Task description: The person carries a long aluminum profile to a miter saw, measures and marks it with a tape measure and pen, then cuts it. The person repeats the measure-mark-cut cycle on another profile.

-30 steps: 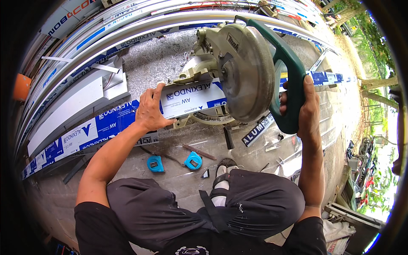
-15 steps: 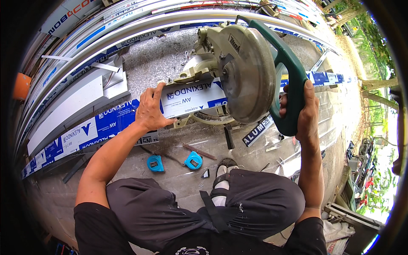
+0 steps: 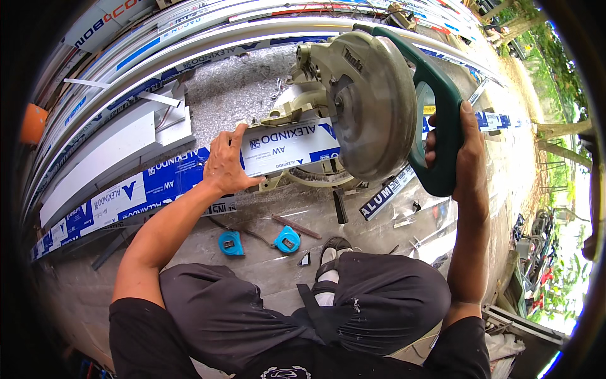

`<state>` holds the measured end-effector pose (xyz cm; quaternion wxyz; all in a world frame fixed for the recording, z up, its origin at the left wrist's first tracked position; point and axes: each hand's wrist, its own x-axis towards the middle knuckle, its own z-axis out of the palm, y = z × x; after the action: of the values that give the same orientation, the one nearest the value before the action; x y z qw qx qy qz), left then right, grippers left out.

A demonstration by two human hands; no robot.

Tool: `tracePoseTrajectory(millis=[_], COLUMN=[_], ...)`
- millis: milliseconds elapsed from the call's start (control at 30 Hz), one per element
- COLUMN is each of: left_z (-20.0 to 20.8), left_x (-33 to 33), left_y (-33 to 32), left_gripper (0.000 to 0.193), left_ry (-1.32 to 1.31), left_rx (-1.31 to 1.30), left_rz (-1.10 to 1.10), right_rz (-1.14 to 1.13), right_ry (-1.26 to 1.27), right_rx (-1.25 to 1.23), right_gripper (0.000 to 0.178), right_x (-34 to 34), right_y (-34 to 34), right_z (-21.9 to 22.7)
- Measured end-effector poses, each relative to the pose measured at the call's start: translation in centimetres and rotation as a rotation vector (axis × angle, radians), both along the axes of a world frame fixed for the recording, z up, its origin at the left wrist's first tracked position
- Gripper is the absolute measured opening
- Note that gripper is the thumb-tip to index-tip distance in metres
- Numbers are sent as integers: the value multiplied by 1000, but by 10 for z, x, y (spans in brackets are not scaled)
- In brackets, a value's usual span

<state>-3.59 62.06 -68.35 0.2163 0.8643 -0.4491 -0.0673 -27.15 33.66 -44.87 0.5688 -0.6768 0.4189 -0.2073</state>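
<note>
My right hand [image 3: 470, 151] is wrapped round the green handle of a miter saw [image 3: 372, 107], whose round blade guard hangs over the work. A long profile bar [image 3: 278, 148] in blue-and-white protective film lies across the saw's base against the fence. My left hand [image 3: 226, 161] grips this bar left of the blade, fingers over its far edge and thumb at the near one. The guard hides the bar where it passes under the blade; beyond it a filmed length [image 3: 495, 120] shows at the right.
Two blue tape measures [image 3: 287, 239] lie on the floor before my knees, near a thin brown strip [image 3: 297, 226]. A printed offcut [image 3: 386, 192] rests by the saw base. White profiles [image 3: 101, 167] are stacked at the left, with more long bars behind. An orange object [image 3: 33, 124] stands far left.
The saw head and its handle have shifted slightly right and up in the view, with my right hand still on the handle. My left hand keeps its grip on the bar.
</note>
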Motion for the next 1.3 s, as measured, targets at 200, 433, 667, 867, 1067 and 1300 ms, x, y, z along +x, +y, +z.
tracePoseTrajectory(millis=[200,433,667,867,1067,1300], left_z=[2,0,-4,-5,-9,-14], left_x=[0,2,3,2,3,3], left_y=[-1,-1,-4,-5,-5,-3], left_gripper=[121,121,123,121,123,124], left_ry=[-1,8,-16,-31,-5,8], left_rx=[-5,-45,-105,-117,-78,-89], left_rz=[-6,-21,-53,-60,-34,-18], right_rz=[21,7,-17,89,146,146], right_ry=[-46,-120,-48,-24,4,-17], right_rx=[-42,6,-7,-68,-100,-169], right_gripper=[70,65,63,64,63,60], right_x=[-13,-22,-24,-28,-32,-40], right_y=[7,10,7,5,3,5], right_z=[-23,-38,-40,-39,-46,-66])
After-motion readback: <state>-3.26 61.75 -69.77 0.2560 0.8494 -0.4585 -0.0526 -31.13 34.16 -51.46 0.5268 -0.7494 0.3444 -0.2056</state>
